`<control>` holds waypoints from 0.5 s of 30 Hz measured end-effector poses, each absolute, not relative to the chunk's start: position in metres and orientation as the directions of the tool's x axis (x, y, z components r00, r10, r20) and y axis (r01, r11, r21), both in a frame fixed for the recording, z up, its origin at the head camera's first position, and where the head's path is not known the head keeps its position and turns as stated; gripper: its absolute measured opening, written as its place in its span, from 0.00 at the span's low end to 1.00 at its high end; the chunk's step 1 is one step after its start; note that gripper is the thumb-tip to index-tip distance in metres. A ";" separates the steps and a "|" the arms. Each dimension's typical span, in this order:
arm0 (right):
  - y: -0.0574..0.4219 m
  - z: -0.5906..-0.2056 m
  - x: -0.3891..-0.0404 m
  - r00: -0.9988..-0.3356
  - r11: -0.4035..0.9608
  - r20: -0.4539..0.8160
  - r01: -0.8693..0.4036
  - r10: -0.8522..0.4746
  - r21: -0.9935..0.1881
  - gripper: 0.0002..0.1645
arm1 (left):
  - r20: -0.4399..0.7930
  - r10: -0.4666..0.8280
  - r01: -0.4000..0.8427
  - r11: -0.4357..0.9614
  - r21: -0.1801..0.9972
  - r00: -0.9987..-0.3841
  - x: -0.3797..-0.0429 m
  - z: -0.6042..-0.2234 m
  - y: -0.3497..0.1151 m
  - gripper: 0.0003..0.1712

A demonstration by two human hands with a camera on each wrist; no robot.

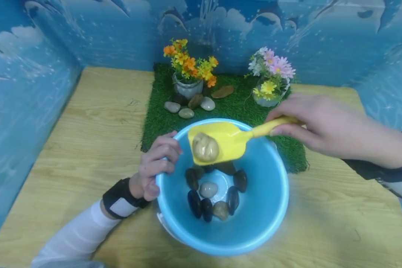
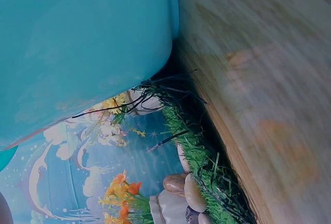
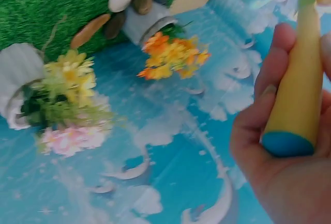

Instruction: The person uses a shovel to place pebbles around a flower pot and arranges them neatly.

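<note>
My right hand [image 1: 308,121] grips the handle of a yellow toy shovel [image 1: 229,139], whose blade is held over the mouth of a light blue bucket [image 1: 268,208]. On the blade lies a glossy pale stone [image 1: 205,147]. The right wrist view shows the handle [image 3: 296,94] with its blue end in the palm. With fingers curled at the rim, my left hand [image 1: 159,163] holds the bucket's left side. Inside, on the bottom, several dark stones [image 1: 195,204] lie in a rough ring with a pale grey stone [image 1: 208,190] among them.
Behind the bucket, a green artificial grass mat [image 1: 231,108] bears a pot of orange flowers [image 1: 189,85], a pot of pink and yellow flowers [image 1: 271,89] and several stones [image 1: 186,113]. The wooden table [image 1: 97,123] meets blue dolphin-patterned walls [image 1: 120,37]. A white bucket handle [image 1: 165,227] hangs at the left.
</note>
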State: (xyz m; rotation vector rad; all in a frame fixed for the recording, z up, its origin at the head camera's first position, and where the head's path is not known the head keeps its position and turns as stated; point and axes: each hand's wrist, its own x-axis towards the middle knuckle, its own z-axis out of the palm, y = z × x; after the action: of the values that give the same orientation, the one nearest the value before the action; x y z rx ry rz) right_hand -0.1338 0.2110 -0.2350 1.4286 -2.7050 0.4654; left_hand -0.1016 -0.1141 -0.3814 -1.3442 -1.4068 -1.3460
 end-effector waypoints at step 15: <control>0.222 -0.299 -0.190 -0.862 0.839 0.071 -0.504 -0.501 -0.204 0.20 | 0.967 0.197 0.978 -0.106 0.182 -0.159 -0.102 -0.383 -0.116 0.33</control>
State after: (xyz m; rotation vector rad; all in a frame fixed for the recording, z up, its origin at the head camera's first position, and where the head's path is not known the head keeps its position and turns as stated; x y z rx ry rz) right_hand -0.1903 0.2220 -0.2993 0.8197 -2.9988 0.3382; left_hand -0.1017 -0.1156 -0.3827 -1.3570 -1.4195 -1.3355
